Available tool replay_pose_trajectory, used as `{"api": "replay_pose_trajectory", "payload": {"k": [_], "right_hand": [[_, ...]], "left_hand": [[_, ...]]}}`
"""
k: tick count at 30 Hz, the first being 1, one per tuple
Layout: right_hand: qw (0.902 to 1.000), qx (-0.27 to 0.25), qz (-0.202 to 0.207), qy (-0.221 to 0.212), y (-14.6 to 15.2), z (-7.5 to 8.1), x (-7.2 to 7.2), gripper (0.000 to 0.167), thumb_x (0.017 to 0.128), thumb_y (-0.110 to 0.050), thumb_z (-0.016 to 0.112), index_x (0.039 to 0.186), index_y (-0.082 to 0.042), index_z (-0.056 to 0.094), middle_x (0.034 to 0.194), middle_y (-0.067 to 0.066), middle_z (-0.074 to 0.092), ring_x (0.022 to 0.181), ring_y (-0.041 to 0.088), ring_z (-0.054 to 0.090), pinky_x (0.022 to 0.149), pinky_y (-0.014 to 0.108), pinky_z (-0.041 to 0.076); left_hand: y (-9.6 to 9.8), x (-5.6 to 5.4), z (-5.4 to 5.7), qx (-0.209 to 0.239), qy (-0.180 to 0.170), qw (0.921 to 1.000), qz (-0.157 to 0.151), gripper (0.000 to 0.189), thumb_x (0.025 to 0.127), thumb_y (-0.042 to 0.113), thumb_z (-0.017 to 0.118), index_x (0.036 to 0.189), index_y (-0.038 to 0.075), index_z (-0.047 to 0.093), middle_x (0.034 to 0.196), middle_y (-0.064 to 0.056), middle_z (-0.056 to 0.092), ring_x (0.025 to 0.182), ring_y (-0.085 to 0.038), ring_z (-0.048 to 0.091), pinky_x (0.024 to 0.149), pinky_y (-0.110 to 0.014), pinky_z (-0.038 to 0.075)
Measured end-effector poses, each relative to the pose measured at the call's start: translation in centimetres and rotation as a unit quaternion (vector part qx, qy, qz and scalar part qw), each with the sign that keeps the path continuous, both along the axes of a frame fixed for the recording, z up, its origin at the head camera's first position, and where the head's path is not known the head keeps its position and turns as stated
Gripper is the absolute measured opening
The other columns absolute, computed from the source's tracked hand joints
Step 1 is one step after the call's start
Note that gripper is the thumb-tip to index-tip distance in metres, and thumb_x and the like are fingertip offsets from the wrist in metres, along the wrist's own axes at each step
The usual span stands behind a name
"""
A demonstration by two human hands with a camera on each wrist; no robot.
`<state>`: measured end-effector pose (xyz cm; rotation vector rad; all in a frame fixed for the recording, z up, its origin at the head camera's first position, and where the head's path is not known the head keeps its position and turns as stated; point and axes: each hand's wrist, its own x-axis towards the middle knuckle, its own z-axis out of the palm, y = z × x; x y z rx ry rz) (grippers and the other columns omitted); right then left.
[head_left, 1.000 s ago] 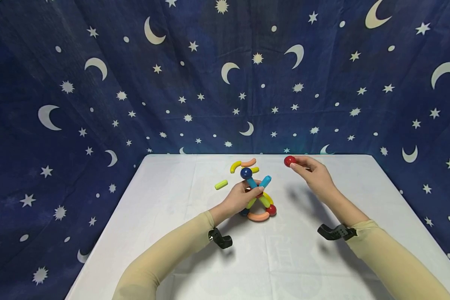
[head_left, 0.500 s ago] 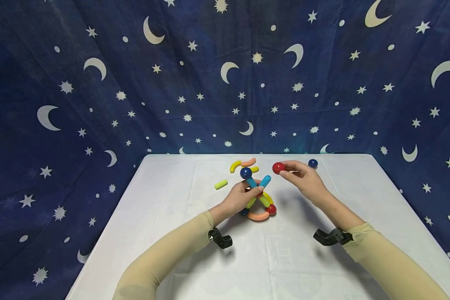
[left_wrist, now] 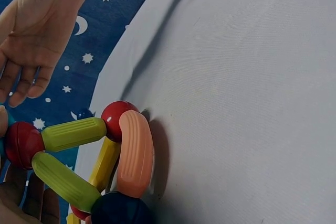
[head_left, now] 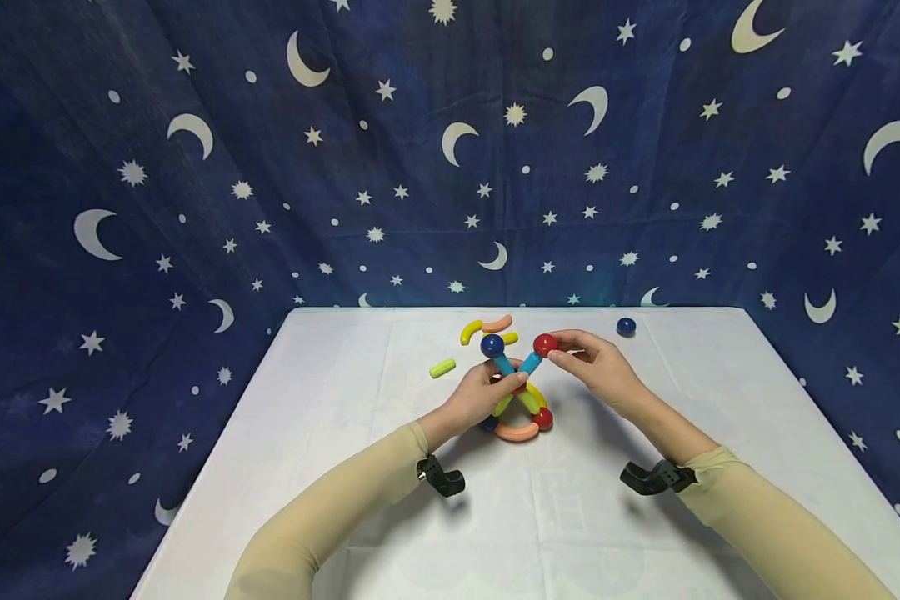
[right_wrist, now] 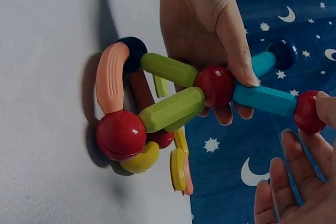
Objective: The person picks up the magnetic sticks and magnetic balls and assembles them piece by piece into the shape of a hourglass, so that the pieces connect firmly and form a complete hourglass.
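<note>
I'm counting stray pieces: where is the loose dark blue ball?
In the head view, the loose dark blue ball lies near the far edge of the white table, on the right, just beyond the right hand.

At the left edge, a glossy red plastic ball [left_wrist: 22,145] joins 2 straight, ribbed lime-green plastic rods [left_wrist: 73,134]. The upper rod reaches a 2nd glossy red plastic ball [left_wrist: 113,124]; the lower reaches a dark blue plastic ball [left_wrist: 119,211]. A curved, ribbed salmon-orange plastic rod [left_wrist: 135,153] spans those 2 balls, with a yellow plastic rod [left_wrist: 104,163] behind. The left hand [left_wrist: 23,200], cut off by the frame, has shadowed fingers below the 1st ball. Above, the right hand [left_wrist: 39,40] shows its palm, visible fingers pointing down. White cloth [left_wrist: 247,98] fills the right side; dark blue star-and-moon fabric [left_wrist: 89,74] lies behind.
</note>
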<state>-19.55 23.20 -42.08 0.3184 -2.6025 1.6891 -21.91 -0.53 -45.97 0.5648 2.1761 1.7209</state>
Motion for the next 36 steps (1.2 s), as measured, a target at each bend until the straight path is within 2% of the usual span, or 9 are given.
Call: {"api": "replay_pose_trajectory", "payload": {"k": [11, 25, 36], "right_hand": [[1.0000, -0.001, -0.001, -0.004, -0.36, -0.13, -0.19, 0.052, 0.098, -0.044, 0.068, 0.137, -0.009, 0.062, 0.126, 0.012, 0.066, 0.112, 0.029, 0.062, 0.094, 0.044, 0.048], [0.9999, -0.011, -0.001, -0.003, -0.56, -0.33, -0.41, 0.052, 0.098, -0.043, 0.069, 0.137, -0.008, 0.062, 0.124, 0.012, 0.067, 0.109, 0.029, 0.063, 0.093, 0.043, 0.048], [0.9998, -0.019, 0.000, -0.010, -0.65, -0.39, -0.51, 0.052, 0.098, -0.043, 0.069, 0.136, -0.008, 0.062, 0.123, 0.012, 0.067, 0.111, 0.030, 0.063, 0.095, 0.043, 0.047]], "left_hand": [[-0.16, -0.06, 0.12, 0.000, 0.003, 1.0000, 0.002, 0.031, 0.102, 0.033, 0.065, 0.127, 0.014, 0.069, 0.102, -0.001, 0.075, 0.095, -0.018, 0.064, 0.086, -0.035, 0.050], [-0.21, -0.15, -0.05, 0.001, 0.004, 1.0000, -0.002, 0.032, 0.101, 0.032, 0.067, 0.128, 0.015, 0.069, 0.103, 0.000, 0.075, 0.096, -0.018, 0.065, 0.088, -0.036, 0.050], [-0.11, -0.38, 0.30, 0.015, 0.014, 0.9997, -0.008, 0.030, 0.101, 0.030, 0.068, 0.126, 0.014, 0.069, 0.106, 0.000, 0.073, 0.098, -0.018, 0.066, 0.090, -0.035, 0.052]]}}
